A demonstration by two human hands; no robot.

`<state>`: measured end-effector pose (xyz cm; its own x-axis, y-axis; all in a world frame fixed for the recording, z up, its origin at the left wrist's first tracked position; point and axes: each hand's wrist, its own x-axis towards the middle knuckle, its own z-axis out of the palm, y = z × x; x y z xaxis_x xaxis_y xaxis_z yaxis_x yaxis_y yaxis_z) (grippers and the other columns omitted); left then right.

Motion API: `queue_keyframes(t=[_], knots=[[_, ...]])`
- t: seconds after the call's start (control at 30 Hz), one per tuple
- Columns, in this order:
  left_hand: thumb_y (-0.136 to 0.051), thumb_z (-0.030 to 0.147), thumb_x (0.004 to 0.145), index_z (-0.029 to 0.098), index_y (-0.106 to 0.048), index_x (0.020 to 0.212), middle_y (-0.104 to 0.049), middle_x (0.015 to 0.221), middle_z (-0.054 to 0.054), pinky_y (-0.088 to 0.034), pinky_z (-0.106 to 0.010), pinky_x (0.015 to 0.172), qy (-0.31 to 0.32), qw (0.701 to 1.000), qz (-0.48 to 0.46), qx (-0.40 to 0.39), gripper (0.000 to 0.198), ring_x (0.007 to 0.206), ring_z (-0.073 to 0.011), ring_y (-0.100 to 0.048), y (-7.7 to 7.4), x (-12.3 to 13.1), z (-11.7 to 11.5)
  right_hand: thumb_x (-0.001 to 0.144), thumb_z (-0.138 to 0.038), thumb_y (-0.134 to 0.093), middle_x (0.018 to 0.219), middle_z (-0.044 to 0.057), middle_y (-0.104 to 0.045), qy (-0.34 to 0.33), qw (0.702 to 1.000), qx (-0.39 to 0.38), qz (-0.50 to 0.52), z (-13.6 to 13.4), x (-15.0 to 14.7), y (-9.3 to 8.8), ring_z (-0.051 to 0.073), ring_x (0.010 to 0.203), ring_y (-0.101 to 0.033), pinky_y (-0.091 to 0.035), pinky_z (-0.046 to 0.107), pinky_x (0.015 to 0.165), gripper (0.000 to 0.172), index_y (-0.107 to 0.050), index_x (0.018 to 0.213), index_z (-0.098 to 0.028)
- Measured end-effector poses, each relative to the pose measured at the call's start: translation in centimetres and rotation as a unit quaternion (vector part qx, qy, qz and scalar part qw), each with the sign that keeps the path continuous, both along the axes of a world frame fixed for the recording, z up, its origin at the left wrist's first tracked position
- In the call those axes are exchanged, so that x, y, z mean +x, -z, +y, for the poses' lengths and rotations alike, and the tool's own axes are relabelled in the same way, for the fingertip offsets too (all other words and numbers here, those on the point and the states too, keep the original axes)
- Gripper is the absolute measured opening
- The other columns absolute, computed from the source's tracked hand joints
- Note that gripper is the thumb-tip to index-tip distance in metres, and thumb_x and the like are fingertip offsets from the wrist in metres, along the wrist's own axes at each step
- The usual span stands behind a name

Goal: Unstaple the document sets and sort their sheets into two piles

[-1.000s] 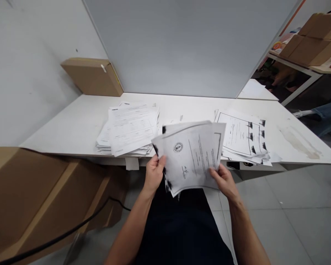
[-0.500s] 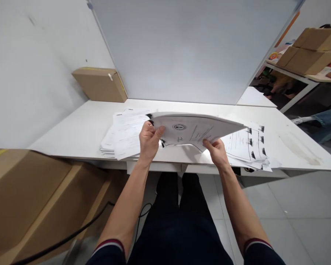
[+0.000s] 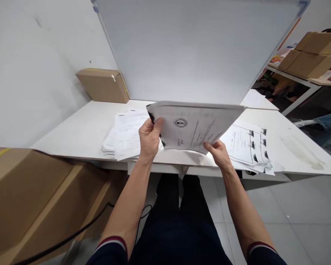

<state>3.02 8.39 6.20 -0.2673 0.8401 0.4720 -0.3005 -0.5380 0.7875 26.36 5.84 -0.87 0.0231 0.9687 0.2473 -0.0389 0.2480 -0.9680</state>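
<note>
Between my two hands, a stack of printed paper sheets (image 3: 190, 127) is held up above the desk, tilted so its front page faces me. That page carries a round seal, lines of text and dark marks along its left edge. My left hand (image 3: 150, 140) grips the left side, thumb in front and fingers partly hidden behind. Lower on the right side, my right hand (image 3: 218, 152) pinches the sheets. Left of them lies a loose pile of printed papers (image 3: 128, 134). On the right, another pile of sheets (image 3: 244, 143) with black smudged marks lies partly behind my right hand.
The white desk (image 3: 77, 129) meets an upright white board (image 3: 182, 55) at the back. A cardboard box (image 3: 103, 85) stands in the back left corner. Larger cardboard boxes (image 3: 24, 184) and a black cable (image 3: 71, 235) are low at left. Another person's leg (image 3: 328, 123) shows at right.
The sheets have gone from a curved, flatter tilt to a more upright, straighter position, showing more of the front page. Both hands keep their grip in nearly the same places.
</note>
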Motion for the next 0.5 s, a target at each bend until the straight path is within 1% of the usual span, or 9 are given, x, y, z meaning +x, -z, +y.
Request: queue_keyframes(t=[0.07, 0.17, 0.27, 0.33, 0.4, 0.47, 0.5], knots=[[-0.07, 0.042, 0.069, 0.02, -0.067, 0.079, -0.07, 0.083, 0.001, -0.049, -0.031, 0.09, 0.005, 0.999, -0.036, -0.006, 0.025, 0.098, -0.0181, -0.061, -0.1, 0.3, 0.0, 0.071, -0.036, -0.07, 0.099, 0.004, -0.071, 0.005, 1.0, -0.02, -0.008, 0.0, 0.1, 0.2, 0.023, 0.096, -0.064, -0.048, 0.038, 0.088, 0.028, -0.067, 0.095, -0.022], [-0.071, 0.043, 0.067, 0.02, -0.067, 0.082, -0.07, 0.089, -0.001, -0.047, -0.035, 0.093, 0.03, 0.996, -0.072, -0.036, 0.027, 0.1, -0.0193, -0.061, -0.2, 0.7, -0.2, 0.069, -0.038, -0.071, 0.097, 0.005, -0.072, 0.003, 0.996, -0.062, -0.066, -0.1, 0.3, 0.2, 0.025, 0.094, -0.065, -0.05, 0.039, 0.085, 0.029, -0.07, 0.091, -0.019], [-0.073, 0.043, 0.065, 0.019, -0.066, 0.084, -0.07, 0.093, -0.003, -0.046, -0.037, 0.096, 0.037, 0.995, -0.085, -0.044, 0.031, 0.104, -0.021, -0.06, -0.3, 0.6, -0.3, 0.07, -0.04, -0.069, 0.097, 0.005, -0.072, 0.017, 0.99, -0.057, -0.124, -0.1, 0.9, -1.0, 0.026, 0.094, -0.065, -0.051, 0.039, 0.082, 0.03, -0.071, 0.091, -0.018], [-0.074, 0.041, 0.065, 0.019, -0.065, 0.084, -0.07, 0.094, -0.002, -0.046, -0.036, 0.095, 0.034, 0.995, -0.081, -0.037, 0.031, 0.103, -0.0206, -0.06, -0.3, 0.0, -0.4, 0.071, -0.041, -0.068, 0.093, 0.004, -0.073, 0.037, 0.986, -0.03, -0.159, -0.3, 1.7, -2.6, 0.027, 0.092, -0.066, -0.052, 0.038, 0.078, 0.029, -0.072, 0.09, -0.018], [-0.075, 0.038, 0.064, 0.02, -0.063, 0.087, -0.069, 0.094, -0.002, -0.047, -0.035, 0.092, 0.035, 0.997, -0.064, -0.033, 0.032, 0.099, -0.0187, -0.061, -0.1, -1.0, -0.6, 0.073, -0.04, -0.065, 0.09, 0.002, -0.073, 0.052, 0.975, 0.008, -0.214, -0.6, 2.6, -4.9, 0.026, 0.088, -0.066, -0.052, 0.037, 0.074, 0.027, -0.072, 0.088, -0.019], [-0.076, 0.035, 0.063, 0.021, -0.059, 0.095, -0.068, 0.093, -0.001, -0.049, -0.031, 0.086, 0.027, 0.998, -0.036, -0.031, 0.038, 0.093, -0.016, -0.062, 0.4, -2.2, -0.8, 0.077, -0.039, -0.062, 0.086, 0.0, -0.073, 0.058, 0.953, 0.046, -0.295, -1.0, 3.4, -7.4, 0.024, 0.084, -0.066, -0.051, 0.033, 0.07, 0.023, -0.072, 0.088, -0.021], [-0.076, 0.033, 0.063, 0.022, -0.057, 0.1, -0.068, 0.092, -0.001, -0.05, -0.03, 0.083, 0.015, 0.999, -0.014, -0.032, 0.043, 0.09, -0.0148, -0.063, 0.9, -2.9, -1.0, 0.078, -0.038, -0.06, 0.084, -0.001, -0.072, 0.058, 0.936, 0.061, -0.34, -1.3, 3.8, -8.6, 0.023, 0.081, -0.066, -0.05, 0.031, 0.068, 0.022, -0.072, 0.088, -0.022]])
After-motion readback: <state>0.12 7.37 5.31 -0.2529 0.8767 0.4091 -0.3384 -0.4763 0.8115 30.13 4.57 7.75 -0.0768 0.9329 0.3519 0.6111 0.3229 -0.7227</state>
